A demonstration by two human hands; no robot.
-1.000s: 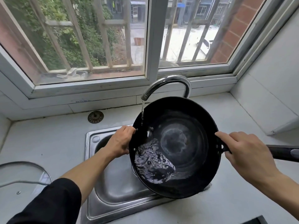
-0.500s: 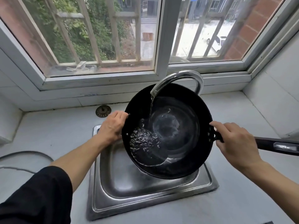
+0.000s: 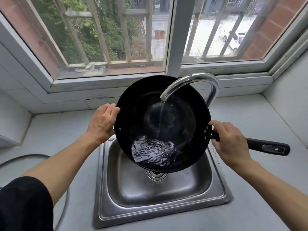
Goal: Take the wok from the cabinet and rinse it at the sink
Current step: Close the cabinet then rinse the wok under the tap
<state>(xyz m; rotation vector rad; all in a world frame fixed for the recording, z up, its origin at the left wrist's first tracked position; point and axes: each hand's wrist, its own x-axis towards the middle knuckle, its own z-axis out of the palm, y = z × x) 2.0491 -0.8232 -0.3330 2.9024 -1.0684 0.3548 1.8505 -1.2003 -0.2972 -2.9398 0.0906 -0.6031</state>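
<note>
While your left hand [image 3: 102, 122] grips the far-left rim of the wok [image 3: 162, 124] and your right hand [image 3: 230, 143] curls round the base of its long handle [image 3: 266, 146], the pan hangs tilted over the steel sink [image 3: 160, 190], clear of the basin walls, with bare countertop [image 3: 260, 124] on both sides. Its back rim sits close under the window sill [image 3: 116, 82]. Water from the faucet [image 3: 191, 84] falls into the bowl and pools at the near edge. No writing is readable; a small mark on the sill tile is too blurred. Compared with half a second ago, the pool has slid from the left side toward you, and the stream lands nearer the centre.
</note>
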